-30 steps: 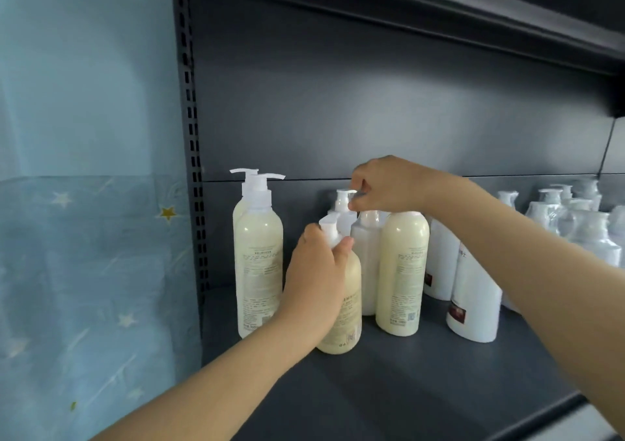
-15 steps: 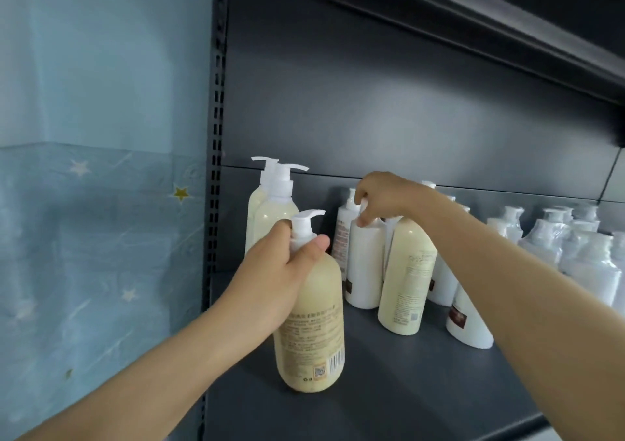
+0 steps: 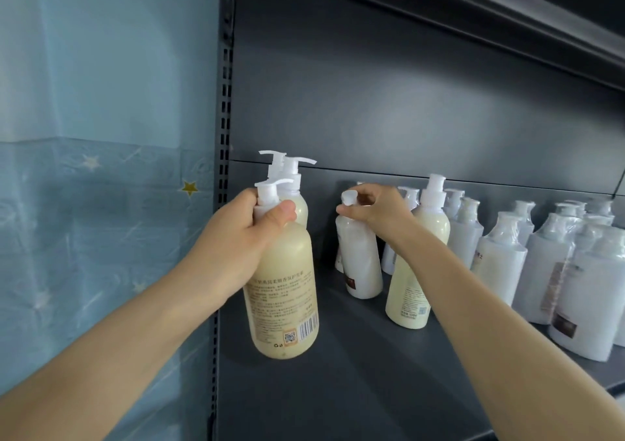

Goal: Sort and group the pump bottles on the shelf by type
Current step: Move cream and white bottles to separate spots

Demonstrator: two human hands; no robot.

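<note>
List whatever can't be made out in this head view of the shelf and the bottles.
- Label text on the cream bottle in the left hand: too small to read.
- Neck of the white bottle: covered by the right hand.
- Bottles behind that hand and its forearm: mostly hidden, count unclear.
- Wrapped white bottles at the right: the row is cut off by the frame edge.
- Rear cream pump bottles: bodies blocked by the held bottle.
</note>
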